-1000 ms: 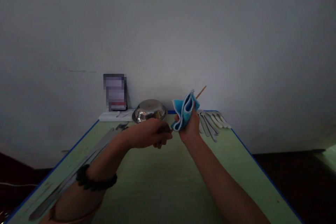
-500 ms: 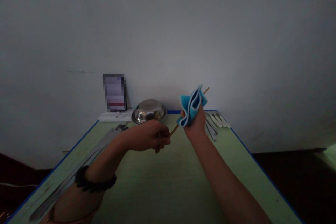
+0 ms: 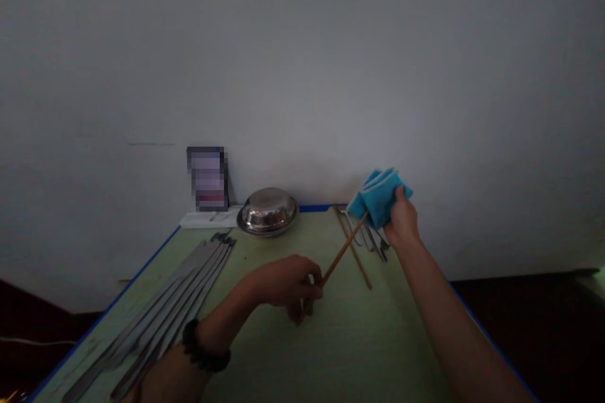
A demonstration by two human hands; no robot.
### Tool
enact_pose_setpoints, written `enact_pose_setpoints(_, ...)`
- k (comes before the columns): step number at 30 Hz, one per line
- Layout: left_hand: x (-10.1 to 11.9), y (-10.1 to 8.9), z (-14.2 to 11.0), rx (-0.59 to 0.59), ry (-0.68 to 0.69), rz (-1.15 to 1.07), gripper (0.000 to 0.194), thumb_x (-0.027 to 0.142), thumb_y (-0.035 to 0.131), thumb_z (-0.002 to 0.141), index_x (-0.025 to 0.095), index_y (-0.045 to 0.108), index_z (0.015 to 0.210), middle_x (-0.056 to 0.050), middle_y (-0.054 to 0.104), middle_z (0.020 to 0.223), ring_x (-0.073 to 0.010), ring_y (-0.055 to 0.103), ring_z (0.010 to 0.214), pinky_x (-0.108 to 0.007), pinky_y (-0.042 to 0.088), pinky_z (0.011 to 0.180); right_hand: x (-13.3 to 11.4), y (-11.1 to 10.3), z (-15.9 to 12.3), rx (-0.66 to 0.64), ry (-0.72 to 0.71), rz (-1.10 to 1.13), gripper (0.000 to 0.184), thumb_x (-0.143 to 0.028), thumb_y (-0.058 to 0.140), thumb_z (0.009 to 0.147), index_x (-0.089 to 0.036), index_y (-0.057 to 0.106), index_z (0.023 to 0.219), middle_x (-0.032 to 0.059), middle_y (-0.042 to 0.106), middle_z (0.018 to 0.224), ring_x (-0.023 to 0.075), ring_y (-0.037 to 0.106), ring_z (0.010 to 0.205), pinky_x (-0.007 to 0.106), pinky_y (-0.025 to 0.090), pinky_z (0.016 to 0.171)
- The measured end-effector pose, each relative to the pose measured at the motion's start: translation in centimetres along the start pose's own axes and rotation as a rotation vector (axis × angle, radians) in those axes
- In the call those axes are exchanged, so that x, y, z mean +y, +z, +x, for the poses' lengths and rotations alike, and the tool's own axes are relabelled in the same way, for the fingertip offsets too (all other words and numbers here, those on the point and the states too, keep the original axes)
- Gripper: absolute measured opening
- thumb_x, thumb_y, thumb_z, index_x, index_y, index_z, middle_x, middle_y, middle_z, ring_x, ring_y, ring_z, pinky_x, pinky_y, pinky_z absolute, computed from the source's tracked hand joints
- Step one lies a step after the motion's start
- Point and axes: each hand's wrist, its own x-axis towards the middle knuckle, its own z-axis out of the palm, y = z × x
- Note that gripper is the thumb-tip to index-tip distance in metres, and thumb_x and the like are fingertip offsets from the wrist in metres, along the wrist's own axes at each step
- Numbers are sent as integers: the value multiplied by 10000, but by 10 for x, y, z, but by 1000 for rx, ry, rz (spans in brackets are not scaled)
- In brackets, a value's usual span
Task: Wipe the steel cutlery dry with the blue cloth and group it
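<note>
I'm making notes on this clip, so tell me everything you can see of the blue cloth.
The blue cloth has pale edging and looks soft, like towelling. It is bunched into several folds. The right hand grips its right side, thumb on top, and it appears raised over the far right part of the green table. A thin wooden stick runs up to its lower edge; how far it goes inside is hidden.
</note>
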Motion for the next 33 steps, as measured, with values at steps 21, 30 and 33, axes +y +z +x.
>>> enact_pose_setpoints(21, 11, -1, 84, 303, -97, 432, 399, 432, 448, 803, 135, 607, 590, -145, 681, 620, -236, 653, 632, -306, 479, 587, -30, -11, 43, -52, 84, 93, 296, -427, 547, 768, -165, 642, 868, 25, 685, 903, 142, 632, 829, 292, 529, 732)
enact_pose_setpoints(30, 23, 6, 87, 309, -168, 509, 459, 416, 344, 845, 89, 646, 734, -201, 688, 778, -258, 658, 667, -325, 477, 588, -25, -7, 38, -151, 155, 48, 304, -442, 544, 769, -181, 648, 883, 14, 688, 914, 135, 637, 803, 296, 520, 750)
enact_pose_setpoints(33, 25, 9, 88, 315, -174, 534, 466, 406, 330, 848, 76, 652, 781, -217, 685, 824, -269, 660, 715, -330, 479, 613, -18, -5, 36, -214, 186, 16, 293, -431, 539, 779, -179, 650, 878, 15, 697, 868, 137, 641, 787, 304, 521, 750)
